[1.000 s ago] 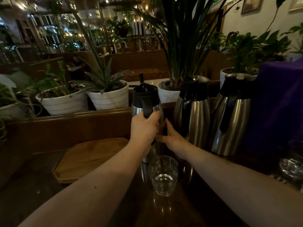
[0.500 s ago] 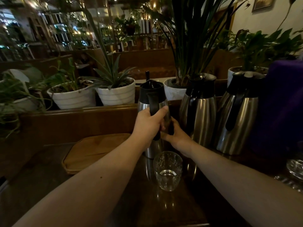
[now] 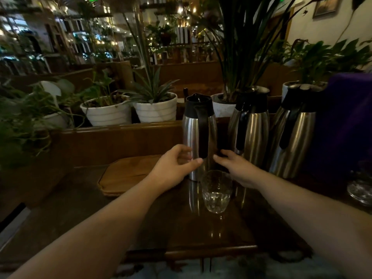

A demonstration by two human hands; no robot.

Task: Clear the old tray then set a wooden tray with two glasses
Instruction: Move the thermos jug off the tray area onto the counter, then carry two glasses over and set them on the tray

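While both my hands hover with fingers spread, left hand (image 3: 174, 167) and right hand (image 3: 236, 168) flank the steel carafe (image 3: 198, 137), gripping nothing. A glass (image 3: 216, 191) holding some water stands just before it; the wooden tray (image 3: 128, 174) lies left. Two more carafes (image 3: 251, 127) and potted plants (image 3: 155, 105) crowd behind. I can read no writing.

A single head-worn wide-angle view looks forward and slightly down across the dark glossy wooden table (image 3: 201, 234), close in; forearms enter from the lower corners, potted plants fill the upper frame.
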